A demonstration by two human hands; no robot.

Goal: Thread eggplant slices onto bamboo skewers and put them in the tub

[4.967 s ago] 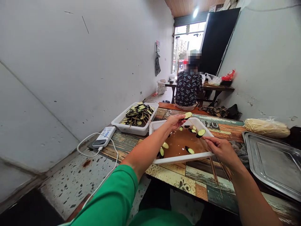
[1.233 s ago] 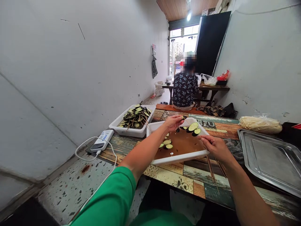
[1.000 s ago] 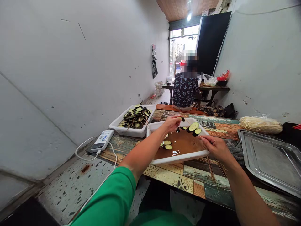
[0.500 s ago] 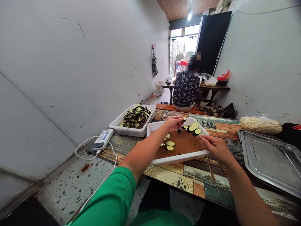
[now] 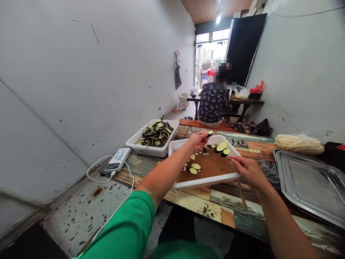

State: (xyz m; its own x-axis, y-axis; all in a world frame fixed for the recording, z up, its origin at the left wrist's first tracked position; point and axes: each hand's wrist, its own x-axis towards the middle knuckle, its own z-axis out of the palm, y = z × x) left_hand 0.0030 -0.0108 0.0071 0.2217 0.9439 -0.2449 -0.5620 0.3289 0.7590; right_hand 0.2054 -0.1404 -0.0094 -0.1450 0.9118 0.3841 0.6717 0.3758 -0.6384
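My right hand (image 5: 248, 169) is closed on the lower end of a thin skewer (image 5: 230, 157), which carries two eggplant slices (image 5: 222, 146) with dark skin and pale green flesh. My left hand (image 5: 198, 140) pinches another eggplant slice (image 5: 210, 133) close to the skewer's far end. Both hands are above a white tub (image 5: 207, 181) of brown water, where several loose eggplant slices (image 5: 196, 166) float. To the left, a second white tub (image 5: 151, 151) holds a heap of skewered eggplant slices (image 5: 156, 133).
Bare skewers (image 5: 242, 198) lie on the patterned table (image 5: 226, 198) below my right hand. Metal trays (image 5: 309, 183) and a bagged bundle of skewers (image 5: 299, 144) are at right. A phone (image 5: 112, 166) on a white box (image 5: 122, 158) trails a cable. Another person (image 5: 214, 102) sits ahead, back turned.
My left hand has shifted only slightly, and the slice in its fingers has turned to show more pale flesh. The right hand stays on the skewer. Loose slices in the water drifted a little.
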